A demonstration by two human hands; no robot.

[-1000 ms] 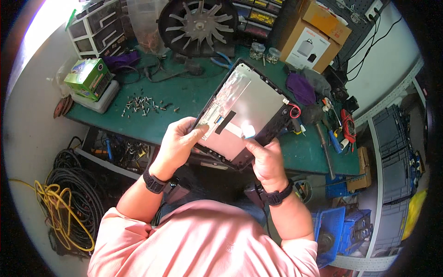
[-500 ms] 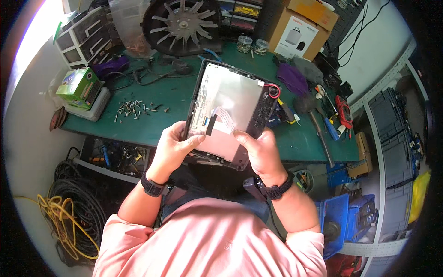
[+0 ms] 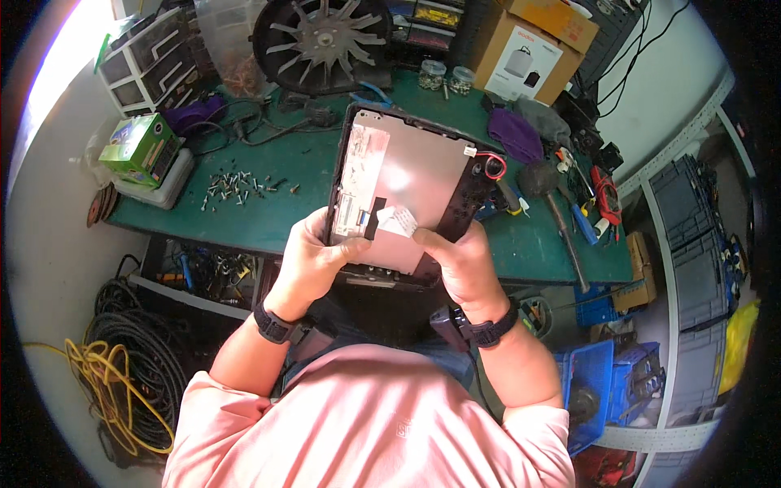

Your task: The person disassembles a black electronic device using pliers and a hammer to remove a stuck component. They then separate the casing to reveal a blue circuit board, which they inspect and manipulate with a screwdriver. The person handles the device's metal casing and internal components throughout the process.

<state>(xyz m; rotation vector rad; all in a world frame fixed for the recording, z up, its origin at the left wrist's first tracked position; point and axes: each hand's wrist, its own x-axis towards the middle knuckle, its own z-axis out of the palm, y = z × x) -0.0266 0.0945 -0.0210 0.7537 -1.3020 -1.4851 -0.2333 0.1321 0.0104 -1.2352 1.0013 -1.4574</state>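
I hold a black-framed electronic device [image 3: 407,159] over the workbench's front edge, a silver metal plate facing up. My left hand [image 3: 317,256] grips its lower left, thumb on the inside near a narrow board [image 3: 351,211] and a black strip. My right hand [image 3: 464,264] grips the lower right, thumb beside a white flat ribbon cable [image 3: 397,220] lying on the plate. A red wire [image 3: 494,156] loops at the upper right of the device. The fingers behind it are hidden.
The green bench [image 3: 260,220] bears scattered screws [image 3: 236,183], a green box [image 3: 138,153], a fan wheel [image 3: 324,39], two jars, a cardboard box [image 3: 529,53], purple cloth, a hammer and tools [image 3: 598,211]. Cable coils [image 3: 114,366] are lower left; blue crates [image 3: 590,382] lower right.
Both hands have turned the device more upright since the first frame, keeping their grip. The ribbon cable has changed shape under my right thumb. The view has shifted slightly.
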